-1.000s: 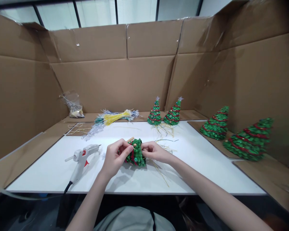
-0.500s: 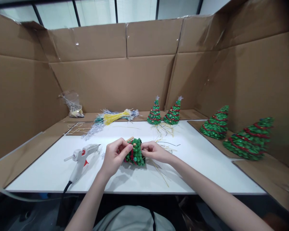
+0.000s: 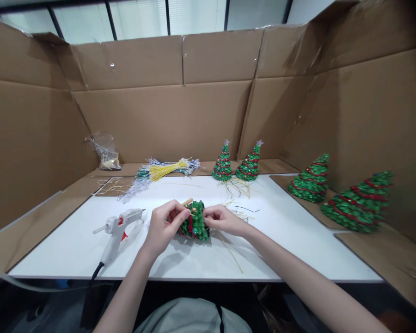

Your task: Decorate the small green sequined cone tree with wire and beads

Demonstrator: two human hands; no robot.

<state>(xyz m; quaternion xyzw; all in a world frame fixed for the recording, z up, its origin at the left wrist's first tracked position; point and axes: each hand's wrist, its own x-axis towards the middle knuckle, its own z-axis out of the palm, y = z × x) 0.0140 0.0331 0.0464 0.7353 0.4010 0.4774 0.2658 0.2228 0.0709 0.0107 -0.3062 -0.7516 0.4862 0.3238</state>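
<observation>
A green miniature Christmas tree [image 3: 198, 226] with red garland and small coloured beads lies on its side over the white board. My left hand [image 3: 169, 223] is closed at its left part, thumb and forefinger pinched beside a gold bead [image 3: 193, 210]; anything thin between the fingertips is too small to make out. From the right, my right hand [image 3: 222, 218] grips the tree's base end with curled fingers, the fingertips partly hidden. A light wooden-looking stick [image 3: 187, 202] shows just behind the tree. Thin yellow stems [image 3: 231, 252] lie below and right of the base.
Left of my hands lies a white glue gun [image 3: 119, 231] with its cord over the front edge. Bundled yellow stems [image 3: 166, 170] and a plastic bag [image 3: 106, 152] are at the back. Two star-topped trees [image 3: 222, 164] stand behind; two more trees [image 3: 358, 203] are at right. Cardboard walls [image 3: 159, 115] surround the board.
Both hands keep almost the same hold on the miniature tree. The whole view has shifted very slightly; nothing else has visibly moved.
</observation>
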